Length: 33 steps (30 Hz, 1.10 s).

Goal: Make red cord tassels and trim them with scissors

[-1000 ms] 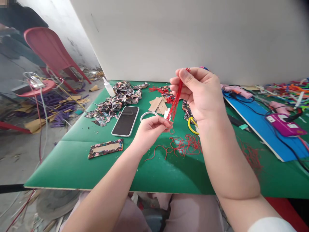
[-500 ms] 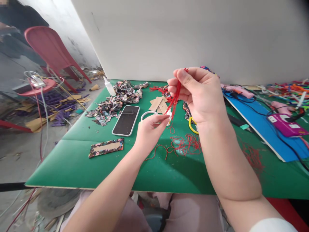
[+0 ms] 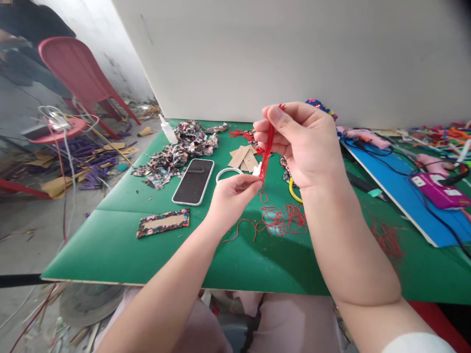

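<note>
A bundle of red cords (image 3: 270,142) hangs upright above the table, pinched near its top by my right hand (image 3: 300,139). Lower down, the thumb and fingers of my left hand (image 3: 237,196) are closed on the same bundle near its bottom end. One thin strand loops below the left fingertips. Beneath the hands, a loose tangle of red cord (image 3: 283,219) lies on the green tabletop (image 3: 250,269). White rings of something (image 3: 228,171) show behind my left hand, partly covered. A yellow handle (image 3: 294,190) peeks out beside my right wrist.
Left of my hands lie a phone (image 3: 193,182), a fabric-edged cardboard strip (image 3: 163,223), floral scraps (image 3: 172,156) and a white bottle (image 3: 168,130). Cardboard pieces (image 3: 243,158) sit behind. On the right are a blue board (image 3: 395,189), a purple device (image 3: 439,190) and cables. A person stands near a red chair (image 3: 73,68).
My left fingers have shifted slightly right toward the bundle's lower end. The cords now hang straighter and closer together. My right hand keeps its pinch almost in place.
</note>
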### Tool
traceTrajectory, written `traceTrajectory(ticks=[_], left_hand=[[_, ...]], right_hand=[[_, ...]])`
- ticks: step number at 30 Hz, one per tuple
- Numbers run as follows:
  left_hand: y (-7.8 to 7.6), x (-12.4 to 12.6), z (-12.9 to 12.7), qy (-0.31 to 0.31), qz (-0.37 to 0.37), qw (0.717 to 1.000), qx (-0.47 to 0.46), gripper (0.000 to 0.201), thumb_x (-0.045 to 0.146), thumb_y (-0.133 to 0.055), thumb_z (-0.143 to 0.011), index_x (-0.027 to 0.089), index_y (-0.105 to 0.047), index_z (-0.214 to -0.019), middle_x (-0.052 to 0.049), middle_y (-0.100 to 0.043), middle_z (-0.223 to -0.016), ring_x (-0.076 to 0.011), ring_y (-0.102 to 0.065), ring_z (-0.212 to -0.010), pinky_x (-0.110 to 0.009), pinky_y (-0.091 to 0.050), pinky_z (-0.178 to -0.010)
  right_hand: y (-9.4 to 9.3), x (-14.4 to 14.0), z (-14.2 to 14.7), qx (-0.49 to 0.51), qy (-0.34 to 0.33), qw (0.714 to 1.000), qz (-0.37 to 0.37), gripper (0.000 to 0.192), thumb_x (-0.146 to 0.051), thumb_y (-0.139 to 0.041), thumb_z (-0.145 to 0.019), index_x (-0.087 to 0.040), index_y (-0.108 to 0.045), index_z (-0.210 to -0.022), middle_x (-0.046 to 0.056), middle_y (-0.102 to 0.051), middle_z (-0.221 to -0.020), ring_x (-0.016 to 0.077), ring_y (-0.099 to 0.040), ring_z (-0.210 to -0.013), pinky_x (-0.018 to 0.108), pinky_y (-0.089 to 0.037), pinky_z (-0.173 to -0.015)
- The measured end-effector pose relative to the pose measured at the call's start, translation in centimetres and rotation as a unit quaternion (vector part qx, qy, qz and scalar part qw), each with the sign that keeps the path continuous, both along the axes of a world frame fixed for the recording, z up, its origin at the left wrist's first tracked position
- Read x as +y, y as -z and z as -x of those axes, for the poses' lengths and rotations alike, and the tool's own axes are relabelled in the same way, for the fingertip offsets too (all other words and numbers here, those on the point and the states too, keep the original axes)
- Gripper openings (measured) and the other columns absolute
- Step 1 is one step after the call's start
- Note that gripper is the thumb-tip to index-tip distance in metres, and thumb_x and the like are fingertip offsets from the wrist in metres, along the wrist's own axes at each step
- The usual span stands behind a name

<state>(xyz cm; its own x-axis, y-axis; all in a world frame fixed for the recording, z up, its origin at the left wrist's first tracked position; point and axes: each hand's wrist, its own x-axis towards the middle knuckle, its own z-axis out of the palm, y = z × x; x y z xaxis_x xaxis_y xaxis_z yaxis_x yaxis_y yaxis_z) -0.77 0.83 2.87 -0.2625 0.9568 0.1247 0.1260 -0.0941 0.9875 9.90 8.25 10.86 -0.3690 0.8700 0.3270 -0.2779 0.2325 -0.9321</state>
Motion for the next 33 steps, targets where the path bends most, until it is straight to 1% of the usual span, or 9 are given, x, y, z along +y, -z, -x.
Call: traceTrajectory(ticks=[12,16,21,24,33], left_hand=[[0.05,-0.05,-0.08,-0.019,0.010,1.000,-0.006,0.015,0.029,-0.065,-0.070,0.016,-0.068,-0.077,-0.004,-0.071,-0.076,-0.0145,-0.065,-0.069,-0.027,-0.052,-0.066],[-0.03,-0.06,-0.09,-0.020,0.011,1.000,-0.003,0.015,0.029,-0.065,-0.070,0.016,-0.068,-0.076,-0.003,-0.071,-0.073,-0.0139,-0.064,-0.067,-0.026,-0.052,-0.064],[-0.12,-0.09,-0.08,-0.016,0.013,1.000,0.004,0.014,0.028,-0.064,-0.070,0.016,-0.068,-0.076,-0.003,-0.071,-0.074,-0.0132,-0.064,-0.067,-0.025,-0.051,-0.064],[-0.11,-0.10,-0.06,-0.012,0.007,1.000,0.019,0.013,0.027,-0.063,-0.071,0.016,-0.068,-0.077,-0.002,-0.071,-0.074,-0.0130,-0.064,-0.068,-0.024,-0.051,-0.065],[-0.09,-0.17,0.06,-0.012,-0.005,0.998,0.063,0.012,0.026,-0.061,-0.072,0.018,-0.067,-0.079,-0.002,-0.071,-0.075,-0.0132,-0.064,-0.067,-0.025,-0.052,-0.065]], right_hand=[[0.00,0.26,-0.27,0.005,0.008,1.000,0.000,0.015,-0.036,-0.063,-0.077,-0.022,-0.062,-0.079,-0.003,-0.069,-0.074,0.0093,-0.067,-0.067,0.023,-0.056,-0.067],[0.05,0.29,-0.20,-0.003,0.026,1.000,-0.004,0.016,-0.037,-0.063,-0.077,-0.021,-0.061,-0.079,-0.003,-0.069,-0.074,0.0088,-0.067,-0.068,0.022,-0.056,-0.067],[0.16,0.31,-0.18,0.011,0.024,1.000,-0.007,0.016,-0.037,-0.063,-0.077,-0.021,-0.061,-0.079,-0.003,-0.069,-0.074,0.0086,-0.067,-0.068,0.021,-0.056,-0.067],[0.17,0.33,-0.18,0.021,0.019,1.000,-0.003,0.017,-0.037,-0.064,-0.076,-0.021,-0.062,-0.079,-0.004,-0.069,-0.074,0.0087,-0.067,-0.067,0.022,-0.056,-0.067],[0.08,0.54,-0.21,0.003,0.036,0.999,-0.003,0.016,-0.037,-0.064,-0.076,-0.021,-0.062,-0.078,-0.003,-0.068,-0.074,0.0091,-0.068,-0.069,0.021,-0.054,-0.064]])
